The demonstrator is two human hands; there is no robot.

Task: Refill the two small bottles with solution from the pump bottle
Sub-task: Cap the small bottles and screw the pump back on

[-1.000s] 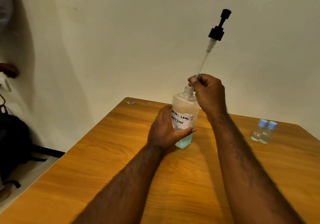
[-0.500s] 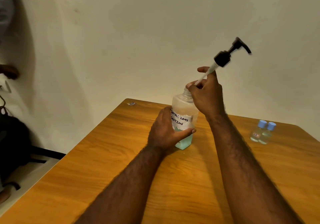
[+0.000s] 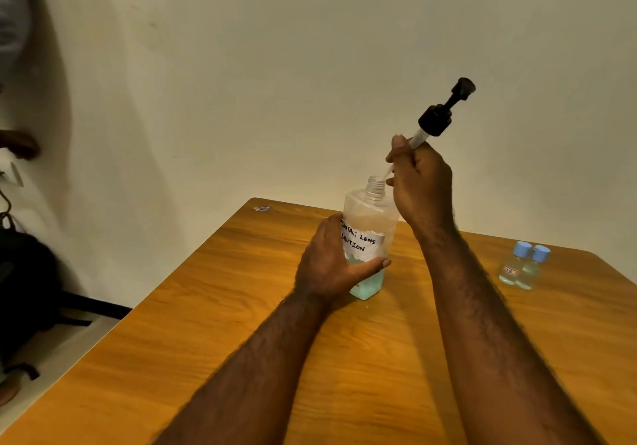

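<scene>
A clear pump bottle point(image 3: 370, 234) with a white handwritten label and a little blue-green liquid stands upright on the wooden table point(image 3: 344, 358). Its threaded neck is uncapped. My left hand point(image 3: 331, 265) grips the bottle's lower body from the left. My right hand point(image 3: 420, 182) holds the black pump head point(image 3: 444, 110) by its clear dip tube, tilted up to the right, with the tube's lower end just beside the bottle's mouth. Two small bottles point(image 3: 522, 267) with blue caps stand side by side at the table's right, untouched.
A pale wall rises right behind the table's far edge. A small scrap point(image 3: 262, 208) lies at the table's far left corner. Dark bags point(image 3: 24, 289) sit on the floor at the left, near another person's hand point(image 3: 19, 143).
My right hand has drawn the pump's tube out of the bottle's neck and slid up the tube. The pump head has tilted from nearly upright to leaning right. My left hand kept its grip.
</scene>
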